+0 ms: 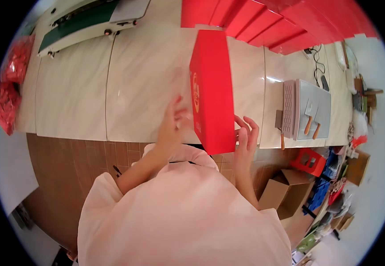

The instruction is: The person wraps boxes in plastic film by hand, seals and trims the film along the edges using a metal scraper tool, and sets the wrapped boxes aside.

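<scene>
A tall red box (214,93) with a gold emblem on its left side stands at the near edge of the pale marble-look table (146,84). To its left is my left hand (174,119), slightly blurred, fingers spread, holding nothing and apart from the box. My right hand (245,135) is at the box's lower right side, its fingers apart and slightly curled, with the fingertips close to the box or touching it. Whether they touch cannot be made out.
Red boxes (281,26) fill the far right of the table. A green-belted machine (81,31) stands far left. Orange-handled tools (308,125) lie on a grey-white case (319,93) at right. Below are an open cardboard box (274,190) and a red stool (308,162).
</scene>
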`<state>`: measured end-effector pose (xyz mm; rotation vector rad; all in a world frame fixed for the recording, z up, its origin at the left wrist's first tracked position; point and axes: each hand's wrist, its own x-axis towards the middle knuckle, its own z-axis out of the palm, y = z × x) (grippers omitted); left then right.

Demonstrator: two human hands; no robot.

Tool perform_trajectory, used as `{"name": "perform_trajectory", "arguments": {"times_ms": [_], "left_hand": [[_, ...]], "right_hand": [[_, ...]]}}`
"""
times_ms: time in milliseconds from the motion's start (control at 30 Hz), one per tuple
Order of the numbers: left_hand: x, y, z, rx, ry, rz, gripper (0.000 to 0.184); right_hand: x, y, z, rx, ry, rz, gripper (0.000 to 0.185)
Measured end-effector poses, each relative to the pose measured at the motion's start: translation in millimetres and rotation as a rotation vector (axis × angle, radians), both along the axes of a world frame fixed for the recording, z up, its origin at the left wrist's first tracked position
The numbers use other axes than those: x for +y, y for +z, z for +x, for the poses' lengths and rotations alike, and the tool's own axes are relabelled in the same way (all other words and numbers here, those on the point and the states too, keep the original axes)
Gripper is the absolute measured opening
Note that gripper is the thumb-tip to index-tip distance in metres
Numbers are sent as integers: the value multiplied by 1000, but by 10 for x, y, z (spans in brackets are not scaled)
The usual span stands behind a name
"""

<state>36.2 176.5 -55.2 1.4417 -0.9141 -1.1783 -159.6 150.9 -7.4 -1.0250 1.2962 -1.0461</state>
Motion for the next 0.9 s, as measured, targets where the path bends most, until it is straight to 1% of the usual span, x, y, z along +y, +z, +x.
{"name": "perform_trajectory", "arguments": {"times_ms": [33, 67, 100, 133, 167, 233, 267, 333, 367, 433, 467, 533, 667, 733, 767, 833, 867, 900], "left_hand": [[0, -264, 157, 32, 128, 1, 71], [12, -624, 401, -239, 212, 60, 71], [72, -1041, 678, -510, 292, 122, 71], [195, -1497, 953, -666, 359, 195, 78], [339, -1873, 1193, -821, 421, 271, 85], [576, -2237, 1494, -929, 507, 512, 95], [654, -2343, 1592, -913, 509, 517, 95], [725, -2427, 1681, -955, 620, 724, 102], [733, -2484, 1679, -941, 618, 724, 102], [712, -2398, 1673, -1012, 612, 633, 102], [707, -2341, 1683, -1002, 613, 633, 102], [709, -2244, 1714, -959, 510, 530, 95], [657, -2251, 1740, -932, 504, 545, 88], [644, -2277, 1734, -773, 597, 427, 82], [655, -2284, 1736, -772, 593, 426, 82], [648, -2276, 1758, -557, 578, 404, 53], [656, -2321, 1776, -559, 574, 400, 53], [648, -2305, 1782, -572, 523, 410, 37]], "right_hand": [[-43, 6, 66, 37, 23, 18, 46], [-72, 49, 127, 51, 39, 22, 46], [-106, 118, 183, 306, 101, 5, 56], [-134, 165, 253, 561, 160, -18, 67], [-133, 184, 326, 576, 171, -22, 67], [-95, 218, 474, 739, 161, -43, 86], [-84, 277, 559, 754, 167, -45, 86], [-66, 421, 726, 854, 223, -61, 96], [-51, 390, 768, 868, 223, -64, 96], [-18, 275, 799, 1082, 276, -211, 103], [-14, 255, 822, 1091, 278, -215, 103], [-14, 219, 866, 1201, 277, -282, 101], [-31, 133, 759, 1231, 250, -317, 95], [-60, 127, 674, 1167, 224, -309, 91], [-65, 138, 647, 1169, 221, -307, 91], [-81, 149, 610, 1130, 186, -288, 91], [-84, 146, 608, 1130, 180, -287, 91], [-90, 139, 602, 1140, 165, -294, 90]]}}
